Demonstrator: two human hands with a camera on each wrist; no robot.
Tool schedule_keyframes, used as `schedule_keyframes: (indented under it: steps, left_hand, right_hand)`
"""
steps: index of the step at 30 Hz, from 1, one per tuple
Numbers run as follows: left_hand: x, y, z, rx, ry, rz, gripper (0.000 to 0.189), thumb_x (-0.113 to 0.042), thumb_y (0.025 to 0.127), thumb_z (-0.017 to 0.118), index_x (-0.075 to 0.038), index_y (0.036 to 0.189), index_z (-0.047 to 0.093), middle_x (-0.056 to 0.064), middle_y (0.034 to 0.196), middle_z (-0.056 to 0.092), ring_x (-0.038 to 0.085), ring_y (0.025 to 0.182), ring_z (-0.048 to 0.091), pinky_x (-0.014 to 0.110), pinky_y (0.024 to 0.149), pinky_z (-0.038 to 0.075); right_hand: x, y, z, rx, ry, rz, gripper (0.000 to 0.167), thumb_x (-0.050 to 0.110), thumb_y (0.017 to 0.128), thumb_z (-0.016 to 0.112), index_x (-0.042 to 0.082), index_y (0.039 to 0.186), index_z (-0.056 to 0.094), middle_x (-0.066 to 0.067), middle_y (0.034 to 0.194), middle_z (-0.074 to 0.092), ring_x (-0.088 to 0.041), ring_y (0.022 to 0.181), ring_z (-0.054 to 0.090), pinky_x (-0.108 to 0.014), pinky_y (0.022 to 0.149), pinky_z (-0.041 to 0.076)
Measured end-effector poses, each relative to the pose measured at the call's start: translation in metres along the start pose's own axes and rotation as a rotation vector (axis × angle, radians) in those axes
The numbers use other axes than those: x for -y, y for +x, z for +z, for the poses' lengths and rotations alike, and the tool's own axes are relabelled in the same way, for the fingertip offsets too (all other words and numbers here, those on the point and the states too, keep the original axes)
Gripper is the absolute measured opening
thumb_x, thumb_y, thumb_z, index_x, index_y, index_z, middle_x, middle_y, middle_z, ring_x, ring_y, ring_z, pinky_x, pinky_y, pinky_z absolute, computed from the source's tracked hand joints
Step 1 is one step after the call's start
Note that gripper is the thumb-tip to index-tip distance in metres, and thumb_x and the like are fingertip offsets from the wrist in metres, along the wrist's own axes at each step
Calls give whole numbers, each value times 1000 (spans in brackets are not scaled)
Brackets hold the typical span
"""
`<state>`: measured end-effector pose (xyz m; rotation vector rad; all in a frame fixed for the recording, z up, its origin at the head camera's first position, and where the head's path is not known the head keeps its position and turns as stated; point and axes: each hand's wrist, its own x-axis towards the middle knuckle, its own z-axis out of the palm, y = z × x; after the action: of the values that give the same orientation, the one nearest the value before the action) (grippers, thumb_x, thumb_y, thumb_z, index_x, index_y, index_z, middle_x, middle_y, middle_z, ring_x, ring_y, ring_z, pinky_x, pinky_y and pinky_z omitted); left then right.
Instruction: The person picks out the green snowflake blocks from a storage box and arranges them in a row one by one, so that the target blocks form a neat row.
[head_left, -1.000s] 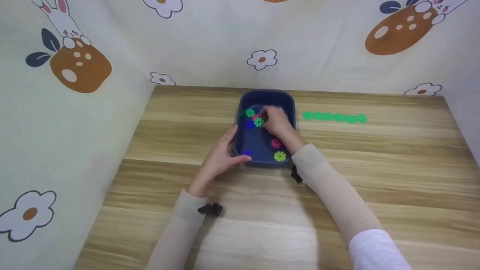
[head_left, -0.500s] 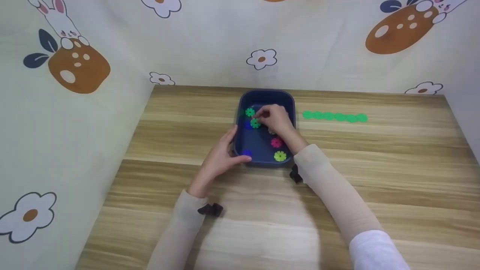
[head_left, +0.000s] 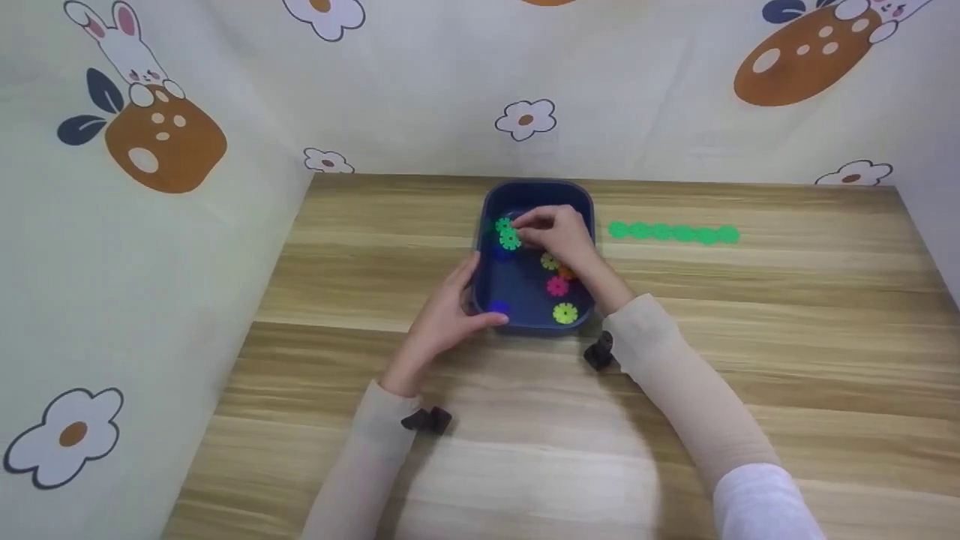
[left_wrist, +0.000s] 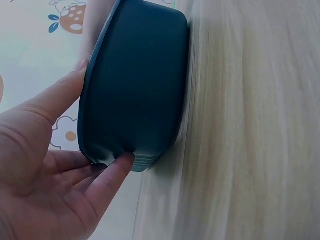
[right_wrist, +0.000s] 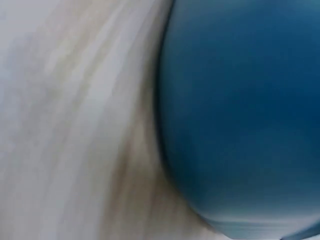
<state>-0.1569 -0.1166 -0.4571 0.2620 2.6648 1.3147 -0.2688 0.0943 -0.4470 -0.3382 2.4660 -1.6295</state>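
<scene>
In the head view a dark blue plastic bin [head_left: 517, 292] stands on the table with small notched flower-shaped discs inside. My left hand [head_left: 444, 311] grips its near left corner, thumb at the rim. The left wrist view shows fingers [left_wrist: 107, 185] against the outer wall of the bin [left_wrist: 135, 85]. Over the bin my right hand [head_left: 561, 234] pinches a green notched disc [head_left: 510, 239], close to another green disc [head_left: 504, 224]. The right wrist view holds only the bin's blurred outer wall [right_wrist: 240, 110]; my right hand is out of that view.
Also inside the bin are a pink disc [head_left: 557, 286], yellow-green discs [head_left: 565, 313], an orange disc [head_left: 567, 274] and blue pieces [head_left: 498, 308]. A row of joined green discs [head_left: 673, 232] lies right of the bin. Patterned cloth [head_left: 420, 97] rises behind the wooden table [head_left: 360, 292].
My right hand has drawn slightly right, and the green disc has shifted up beside the other green one. The pink piece near it is now hidden; yellow-green and orange discs are uncovered. My left hand stays put.
</scene>
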Motion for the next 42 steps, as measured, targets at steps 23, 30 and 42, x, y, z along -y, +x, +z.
schedule_keyframes:
  steps: [23,30,42]
  left_hand:
    - [-1,2,-3,-2,-7,-37,106,-37,78,85,-14,160,22,15,166,21,34,150,31,47,122,31]
    - [-1,2,-1,-1,-10,-45,106,-35,78,85,-14,160,21,14,167,20,33,150,31,46,123,30]
    - [-1,3,4,-3,25,-22,106,-37,79,85,-11,160,21,14,166,21,31,153,25,46,125,26]
  right_hand:
    - [-21,-48,-133,-186,251,-1,22,3,90,71,-9,109,70,11,82,74,-3,73,71,-17,69,60]
    - [-38,-71,-177,-327,277,112,14,2,89,71,1,102,75,7,82,73,-5,73,72,-17,69,60]
    - [-78,-103,-230,-450,371,279,20,-2,91,67,16,86,75,10,79,71,-1,71,70,-16,70,59]
